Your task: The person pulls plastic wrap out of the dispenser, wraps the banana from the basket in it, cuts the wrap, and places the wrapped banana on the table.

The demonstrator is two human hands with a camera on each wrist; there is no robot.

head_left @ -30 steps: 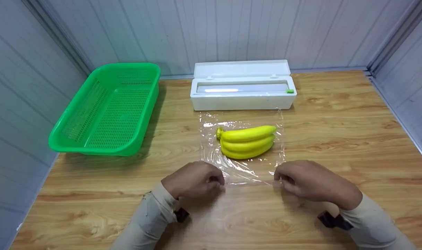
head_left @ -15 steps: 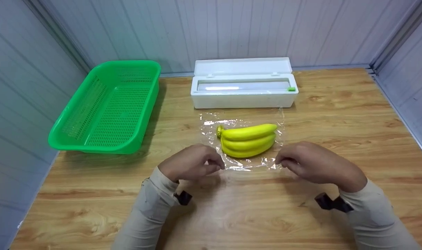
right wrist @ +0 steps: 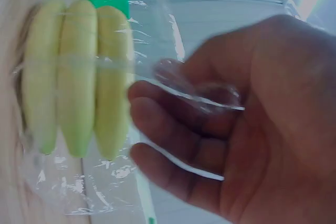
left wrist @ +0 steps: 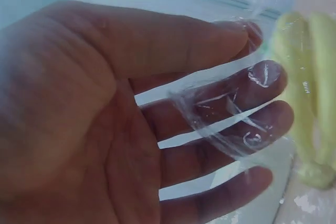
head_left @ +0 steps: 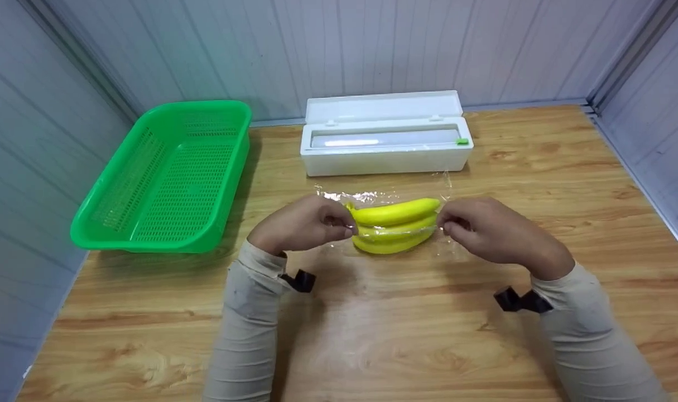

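Head view: left hand (head_left: 302, 226) and right hand (head_left: 486, 230) each pinch clear film (head_left: 366, 196) between thumb and fingers, its edge spanning fingertips to fingertips. Yellow bananas (head_left: 395, 212) lie between both sets of fingers, beneath that edge; a white box (head_left: 386, 162) stands beyond.

No text, label, brand, number or sign can be read in any view; the wrist views are hazy, so small print there could go unseen.
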